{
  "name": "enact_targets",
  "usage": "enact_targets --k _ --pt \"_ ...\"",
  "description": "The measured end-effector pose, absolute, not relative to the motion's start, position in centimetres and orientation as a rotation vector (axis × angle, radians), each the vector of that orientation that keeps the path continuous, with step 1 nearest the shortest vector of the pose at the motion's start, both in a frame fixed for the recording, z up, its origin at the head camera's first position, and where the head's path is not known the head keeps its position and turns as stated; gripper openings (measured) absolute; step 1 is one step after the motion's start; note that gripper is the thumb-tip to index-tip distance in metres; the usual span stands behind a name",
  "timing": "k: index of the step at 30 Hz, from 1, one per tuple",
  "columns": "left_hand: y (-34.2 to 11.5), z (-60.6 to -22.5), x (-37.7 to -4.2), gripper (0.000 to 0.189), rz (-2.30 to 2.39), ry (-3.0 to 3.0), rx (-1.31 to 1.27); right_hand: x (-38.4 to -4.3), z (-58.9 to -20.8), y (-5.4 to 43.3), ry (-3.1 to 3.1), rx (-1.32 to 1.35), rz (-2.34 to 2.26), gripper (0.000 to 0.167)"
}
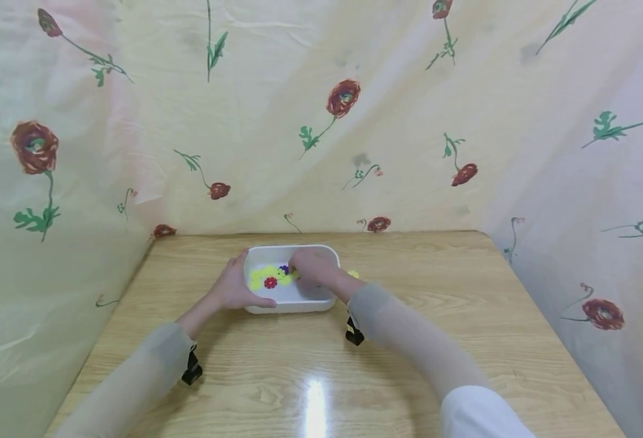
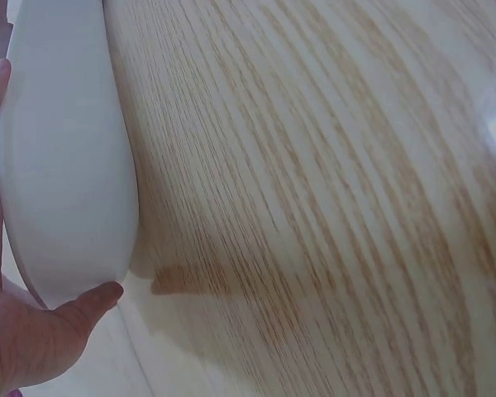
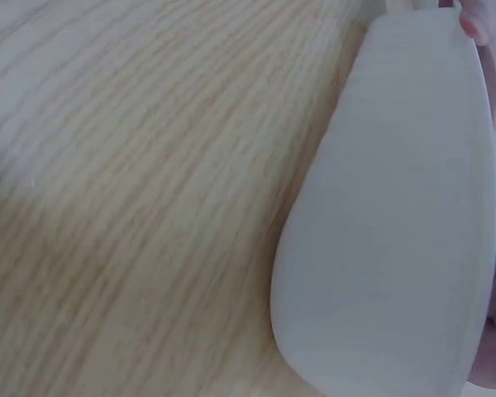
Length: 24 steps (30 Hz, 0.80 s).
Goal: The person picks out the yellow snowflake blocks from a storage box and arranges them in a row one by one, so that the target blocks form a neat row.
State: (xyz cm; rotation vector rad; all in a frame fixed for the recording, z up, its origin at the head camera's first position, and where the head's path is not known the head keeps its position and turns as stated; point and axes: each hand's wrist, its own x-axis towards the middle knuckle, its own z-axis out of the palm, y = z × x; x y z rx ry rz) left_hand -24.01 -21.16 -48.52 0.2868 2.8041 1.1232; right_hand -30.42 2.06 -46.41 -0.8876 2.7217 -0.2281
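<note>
A white plastic basin stands on the table with small flower-shaped pieces inside. Several are yellow, one is red and one dark purple. My left hand grips the basin's left end, its thumb lying along the front wall; the left wrist view shows that thumb against the white wall. My right hand reaches down into the basin's right half. Its fingertips are hidden in the head view, and the basin wall covers much of that hand in the right wrist view.
One yellow piece lies on the wooden table just right of the basin. Flower-patterned cloth hangs behind and along both sides of the table. A small black device is strapped at each wrist.
</note>
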Motion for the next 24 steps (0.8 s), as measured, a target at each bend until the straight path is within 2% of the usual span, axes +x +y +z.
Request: enact_targets --k 15,21,24 --pt "-20.8 -48.5 -23.7 0.149 1.124 2.801 0.295 -30.2 -46.4 2.2 2.734 -0.901 -0.314 0.026" --pt "-20.7 -48.4 -23.8 0.149 1.117 2.798 0.277 -30.9 -45.2 2.6 2.765 -0.932 -0.37 0.021" --pt "-20.7 -48.4 -23.9 0.148 1.105 2.803 0.273 -31.3 -44.5 3.2 2.775 -0.962 -0.387 0.025"
